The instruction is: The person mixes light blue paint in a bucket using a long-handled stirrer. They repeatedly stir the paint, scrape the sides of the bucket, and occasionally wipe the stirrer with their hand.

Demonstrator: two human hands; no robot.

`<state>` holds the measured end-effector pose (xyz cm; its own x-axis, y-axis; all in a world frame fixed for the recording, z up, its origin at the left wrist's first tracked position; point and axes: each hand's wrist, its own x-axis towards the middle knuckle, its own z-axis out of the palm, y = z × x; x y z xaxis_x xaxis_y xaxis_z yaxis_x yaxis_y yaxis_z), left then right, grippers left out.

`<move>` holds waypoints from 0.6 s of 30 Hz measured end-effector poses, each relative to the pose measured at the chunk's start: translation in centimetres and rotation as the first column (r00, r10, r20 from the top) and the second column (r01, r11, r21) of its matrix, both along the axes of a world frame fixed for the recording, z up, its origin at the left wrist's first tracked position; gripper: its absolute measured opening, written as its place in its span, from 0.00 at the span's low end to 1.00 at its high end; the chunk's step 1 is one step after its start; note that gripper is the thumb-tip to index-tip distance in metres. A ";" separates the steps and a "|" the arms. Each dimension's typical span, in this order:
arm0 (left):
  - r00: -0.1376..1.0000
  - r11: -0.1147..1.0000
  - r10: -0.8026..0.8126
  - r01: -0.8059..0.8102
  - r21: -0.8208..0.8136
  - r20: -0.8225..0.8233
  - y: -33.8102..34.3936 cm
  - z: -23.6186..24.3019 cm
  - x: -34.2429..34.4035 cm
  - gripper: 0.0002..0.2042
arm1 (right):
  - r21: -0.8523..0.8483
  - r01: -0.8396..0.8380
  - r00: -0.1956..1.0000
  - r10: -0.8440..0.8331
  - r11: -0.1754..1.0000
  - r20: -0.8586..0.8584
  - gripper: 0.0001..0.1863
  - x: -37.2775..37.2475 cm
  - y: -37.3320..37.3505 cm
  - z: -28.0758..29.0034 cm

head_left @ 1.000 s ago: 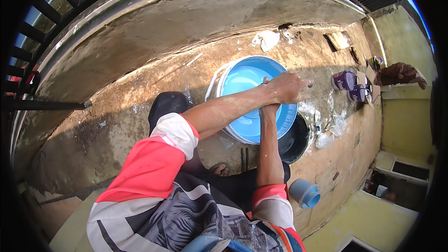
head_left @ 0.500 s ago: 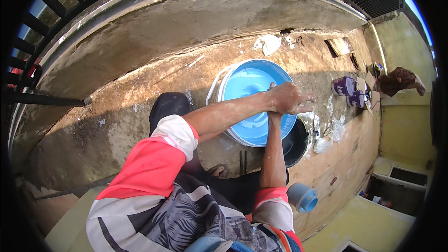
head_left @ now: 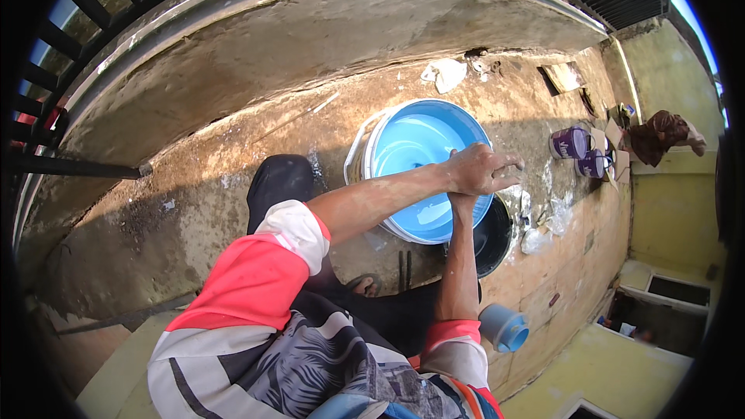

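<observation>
A large white bucket (head_left: 358,157) holds light blue paint (head_left: 411,140), swirled and streaked, with a small dark spot at its surface. Over the bucket's right side, my left hand (head_left: 475,171) is closed, its fingers curled and the knuckles up. Whatever it grips is hidden. My right hand (head_left: 462,199) comes up from below and meets the left; its fingers are covered by the left hand. Behind my right forearm, a black tub (head_left: 490,239) stands against the bucket's lower right.
A blue-grey container (head_left: 504,327) lies right of my right elbow. Purple paint cans (head_left: 570,143) and cardboard stand farther right. White cloth or plastic (head_left: 445,74) lies beyond the bucket, near the low wall (head_left: 310,39). Crumpled clear plastic (head_left: 535,241) is beside the tub.
Both hands have shifted slightly, the right one a little lower and to the right. The paint's swirl pattern differs, and a dark spot now shows in it. The bucket has stayed put.
</observation>
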<state>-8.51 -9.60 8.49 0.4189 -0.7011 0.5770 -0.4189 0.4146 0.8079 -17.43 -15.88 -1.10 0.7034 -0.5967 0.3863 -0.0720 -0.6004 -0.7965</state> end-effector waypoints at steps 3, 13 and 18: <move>0.998 0.990 0.058 -0.057 0.127 -0.004 -0.8 0.7 1.5 0.15 | 0.164 0.050 0.994 -0.065 0.985 0.087 0.25 0.7 1.9 0.9; 0.991 0.992 0.128 -0.128 0.016 0.031 0.3 -0.7 1.4 0.16 | -0.101 -0.057 0.998 0.059 0.993 0.018 0.19 1.3 0.4 0.7; 0.948 0.959 0.216 -0.251 0.132 0.234 -1.9 0.3 2.4 0.20 | 0.546 -0.005 0.978 -0.110 0.838 0.178 0.26 3.1 2.2 0.2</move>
<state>-6.11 -11.46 8.77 0.4604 -0.6877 0.5613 -0.6593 0.1584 0.7350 -14.32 -13.73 -0.91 0.6100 -0.7839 0.1156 0.0997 -0.0689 -0.9926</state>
